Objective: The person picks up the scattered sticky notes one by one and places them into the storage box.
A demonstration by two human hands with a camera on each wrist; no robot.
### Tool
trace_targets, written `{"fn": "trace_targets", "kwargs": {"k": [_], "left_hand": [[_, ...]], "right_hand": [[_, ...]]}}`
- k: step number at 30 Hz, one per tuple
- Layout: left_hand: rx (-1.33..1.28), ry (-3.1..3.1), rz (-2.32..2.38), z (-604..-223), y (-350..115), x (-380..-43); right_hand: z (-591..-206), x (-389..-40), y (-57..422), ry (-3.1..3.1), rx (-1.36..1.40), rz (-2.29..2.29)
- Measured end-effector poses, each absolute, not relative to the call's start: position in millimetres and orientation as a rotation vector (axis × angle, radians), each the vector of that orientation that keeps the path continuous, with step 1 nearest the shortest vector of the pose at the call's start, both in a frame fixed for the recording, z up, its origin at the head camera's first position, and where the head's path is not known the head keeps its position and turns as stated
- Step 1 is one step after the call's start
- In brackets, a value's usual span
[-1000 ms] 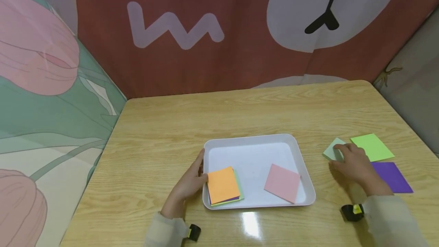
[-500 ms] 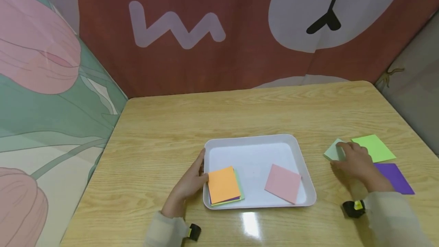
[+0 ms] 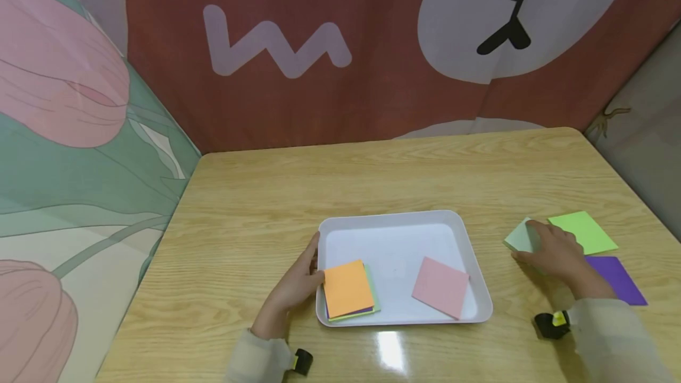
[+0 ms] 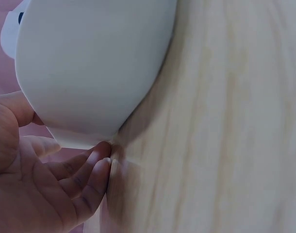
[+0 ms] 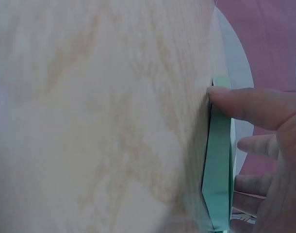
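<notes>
Paper seemed to make up the pale green pad (image 3: 521,235), which lay between two and three o'clock from the white tray (image 3: 393,232). The right hand (image 3: 553,253) pinched it, thumb on the near edge and fingers opposite. It would probably handle as light and bendy, dry rather than slippery, with its layers apt to shear or crease; opposite edges, squeezed across the full thickness, looked the surest hold. A dark slit along one edge, in the right wrist view, hinted at loose layers.

The left hand (image 3: 295,282) gripped the tray near nine o'clock, thumb over the rim. The tray looked like smooth, stiff plastic, its corners rounded. Inside lay a matt pink square (image 3: 441,287) at four o'clock and an orange-topped stack (image 3: 348,288) at eight. The table (image 3: 213,265) showed glossy wood grain.
</notes>
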State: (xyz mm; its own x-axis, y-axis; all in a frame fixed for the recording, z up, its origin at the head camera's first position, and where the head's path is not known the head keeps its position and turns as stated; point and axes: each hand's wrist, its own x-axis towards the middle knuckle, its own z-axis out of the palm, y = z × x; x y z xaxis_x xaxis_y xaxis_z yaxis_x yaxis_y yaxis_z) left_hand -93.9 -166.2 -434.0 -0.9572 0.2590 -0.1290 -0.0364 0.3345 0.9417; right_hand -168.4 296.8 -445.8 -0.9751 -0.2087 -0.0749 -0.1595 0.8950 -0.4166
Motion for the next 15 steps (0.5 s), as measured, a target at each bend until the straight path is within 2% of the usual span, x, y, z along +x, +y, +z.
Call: {"fn": "trace_targets", "kwargs": {"k": [15], "left_hand": [[0.212,2.35,1.67,-435.4,-166.0,-93.8]], "right_hand": [[-444.3,-164.8,293.6,3.0,-0.289,-0.661]]}}
